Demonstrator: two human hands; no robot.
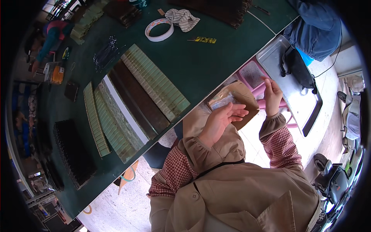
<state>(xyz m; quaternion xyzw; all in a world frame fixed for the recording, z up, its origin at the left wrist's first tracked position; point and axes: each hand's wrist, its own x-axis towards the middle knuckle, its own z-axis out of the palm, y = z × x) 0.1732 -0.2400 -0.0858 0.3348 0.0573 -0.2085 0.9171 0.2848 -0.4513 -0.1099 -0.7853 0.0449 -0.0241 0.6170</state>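
My left hand (221, 123) is held over my lap with its fingers stretched out and nothing visible in it. Just beyond it, an open cardboard box (247, 101) rests at my knees with clear plastic packaging (223, 101) inside. To the right of the box my right hand (273, 96) is raised, its fingers curled and pressed together at the tips; anything between them is too small to make out. On the green table (208, 73) to the left lie ribbed greenish strips (154, 79), a dark brown strip (135, 94) and a white strip (125, 110), side by side.
A roll of white tape (159, 30), a striped cloth (185, 19) and a yellow-and-black blade-like piece (205, 40) lie farther back on the table. Black bristly strips (73, 152) sit at its left. A metal tray (276, 50) stands at right, beside another person's blue-clothed body (319, 33).
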